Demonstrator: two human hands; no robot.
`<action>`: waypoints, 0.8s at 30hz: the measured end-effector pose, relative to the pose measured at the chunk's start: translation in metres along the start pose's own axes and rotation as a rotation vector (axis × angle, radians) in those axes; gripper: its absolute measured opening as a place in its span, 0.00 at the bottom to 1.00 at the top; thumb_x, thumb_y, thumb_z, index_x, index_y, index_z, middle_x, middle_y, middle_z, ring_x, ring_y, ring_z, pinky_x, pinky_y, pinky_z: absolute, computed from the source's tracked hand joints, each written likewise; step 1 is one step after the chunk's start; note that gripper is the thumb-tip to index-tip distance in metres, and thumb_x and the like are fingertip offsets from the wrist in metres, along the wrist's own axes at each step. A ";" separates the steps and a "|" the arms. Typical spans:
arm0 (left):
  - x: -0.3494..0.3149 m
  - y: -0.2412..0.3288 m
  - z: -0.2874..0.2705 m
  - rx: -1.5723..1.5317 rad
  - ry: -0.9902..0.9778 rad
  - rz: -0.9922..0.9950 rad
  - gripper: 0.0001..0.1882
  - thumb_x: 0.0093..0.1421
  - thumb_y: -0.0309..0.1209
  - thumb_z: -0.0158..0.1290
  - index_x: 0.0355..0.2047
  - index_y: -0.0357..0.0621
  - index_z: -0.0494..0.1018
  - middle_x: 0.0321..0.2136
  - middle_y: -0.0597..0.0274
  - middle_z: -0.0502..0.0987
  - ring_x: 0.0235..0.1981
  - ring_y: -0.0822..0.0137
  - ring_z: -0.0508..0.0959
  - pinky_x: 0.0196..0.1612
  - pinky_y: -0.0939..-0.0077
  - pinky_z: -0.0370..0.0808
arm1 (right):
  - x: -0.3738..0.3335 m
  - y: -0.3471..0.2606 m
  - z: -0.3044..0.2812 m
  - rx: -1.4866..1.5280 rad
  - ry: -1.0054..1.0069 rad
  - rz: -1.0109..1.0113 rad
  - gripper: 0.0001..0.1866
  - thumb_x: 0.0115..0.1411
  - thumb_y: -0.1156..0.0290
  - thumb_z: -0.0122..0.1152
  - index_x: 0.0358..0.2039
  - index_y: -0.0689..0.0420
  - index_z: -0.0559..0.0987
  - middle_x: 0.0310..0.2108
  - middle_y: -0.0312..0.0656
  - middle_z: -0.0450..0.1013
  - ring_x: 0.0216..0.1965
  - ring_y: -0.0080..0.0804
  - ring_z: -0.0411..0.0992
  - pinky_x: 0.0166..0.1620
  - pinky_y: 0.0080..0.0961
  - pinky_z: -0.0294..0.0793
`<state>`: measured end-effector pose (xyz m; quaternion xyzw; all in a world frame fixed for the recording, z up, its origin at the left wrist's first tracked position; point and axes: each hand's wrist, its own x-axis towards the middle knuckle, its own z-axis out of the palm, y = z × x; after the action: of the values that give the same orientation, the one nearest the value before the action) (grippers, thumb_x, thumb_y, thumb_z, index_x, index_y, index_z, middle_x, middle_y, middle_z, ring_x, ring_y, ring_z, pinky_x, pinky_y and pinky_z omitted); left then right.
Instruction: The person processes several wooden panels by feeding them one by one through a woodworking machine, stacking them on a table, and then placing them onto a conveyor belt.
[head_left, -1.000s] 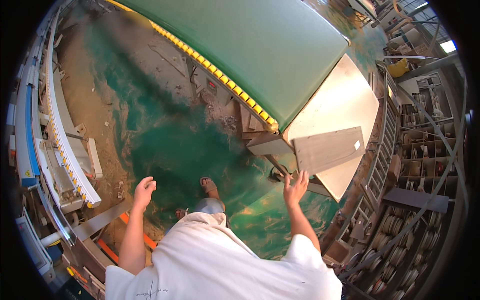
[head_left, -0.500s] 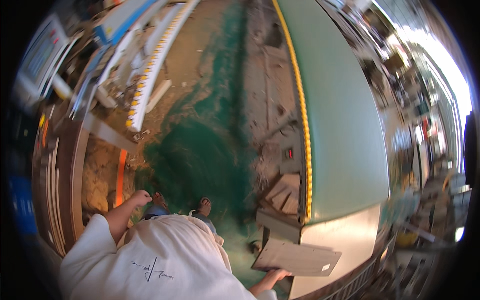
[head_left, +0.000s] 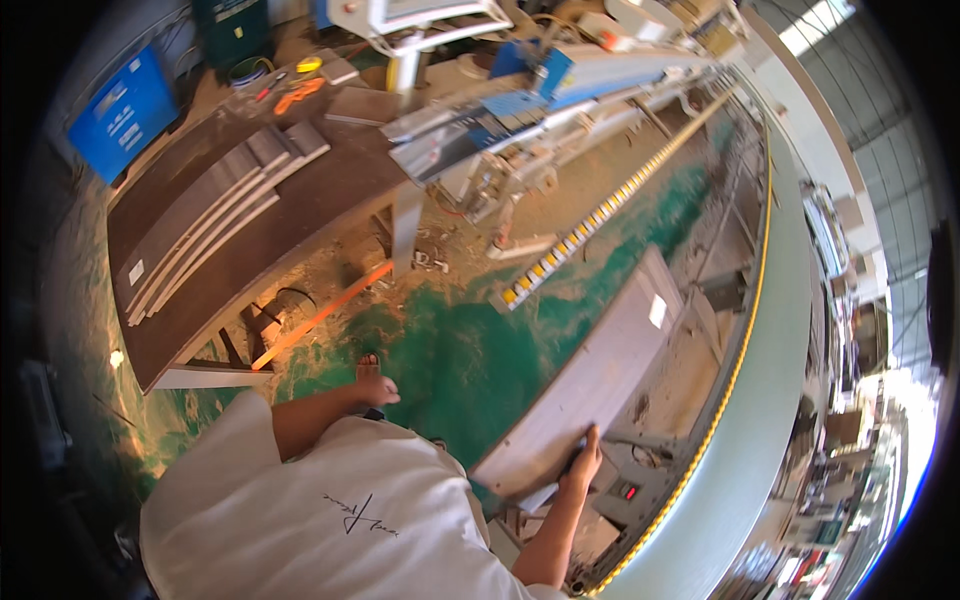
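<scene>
- R hand [head_left: 584,466] is now carrying wood board [head_left: 588,385], off the pale panel it was lying on 0.5 s ago; fingers are clasping its edge.
- L hand [head_left: 376,391] is curling, blurred; can't tell how far; nothing visibly held.
- Board's R edge is running near green-topped machine [head_left: 768,400]; floor [head_left: 432,345]'s showing L, twd desk [head_left: 335,205].

Left forearm [head_left: 325,415] angled inward, left hand [head_left: 377,390] curled in a loose fist (slightly blurred), right forearm [head_left: 553,535] stretched forward, right hand [head_left: 587,461] well apart from the left, closed in a grip
</scene>
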<state>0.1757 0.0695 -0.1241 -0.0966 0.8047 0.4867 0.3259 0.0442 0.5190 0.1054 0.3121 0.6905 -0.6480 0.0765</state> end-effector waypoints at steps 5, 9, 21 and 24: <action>-0.062 0.078 -0.081 -0.301 -0.089 0.142 0.32 0.65 0.46 0.58 0.60 0.35 0.70 0.58 0.49 0.75 0.56 0.59 0.77 0.58 0.66 0.72 | 0.031 -0.035 0.229 0.026 -0.300 0.008 0.31 0.62 0.48 0.67 0.50 0.67 0.78 0.44 0.45 0.78 0.44 0.34 0.76 0.49 0.32 0.77; -0.074 0.085 -0.134 -0.567 -0.143 0.317 0.31 0.66 0.43 0.57 0.61 0.31 0.67 0.59 0.48 0.74 0.61 0.58 0.73 0.61 0.63 0.70 | 0.032 -0.015 0.387 0.019 -0.381 -0.085 0.33 0.66 0.49 0.63 0.53 0.71 0.76 0.49 0.49 0.76 0.47 0.39 0.75 0.53 0.37 0.75; -0.073 0.082 -0.256 -1.069 0.852 0.041 0.50 0.60 0.28 0.62 0.74 0.41 0.39 0.53 0.48 0.75 0.50 0.61 0.78 0.48 0.66 0.78 | 0.114 -0.050 0.577 0.022 -0.482 -0.136 0.40 0.69 0.62 0.58 0.74 0.46 0.48 0.43 0.46 0.76 0.31 0.35 0.76 0.31 0.34 0.77; -0.083 0.100 -0.273 -0.673 0.914 -0.088 0.59 0.56 0.25 0.64 0.75 0.52 0.32 0.53 0.43 0.75 0.50 0.55 0.79 0.52 0.62 0.76 | 0.183 -0.114 0.582 0.036 -0.615 -0.170 0.46 0.69 0.64 0.58 0.76 0.43 0.38 0.32 0.43 0.75 0.22 0.28 0.71 0.27 0.27 0.73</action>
<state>0.0745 -0.1242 0.0848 -0.4292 0.6598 0.6110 -0.0844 -0.3353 0.0351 0.0227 0.0441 0.6471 -0.7282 0.2215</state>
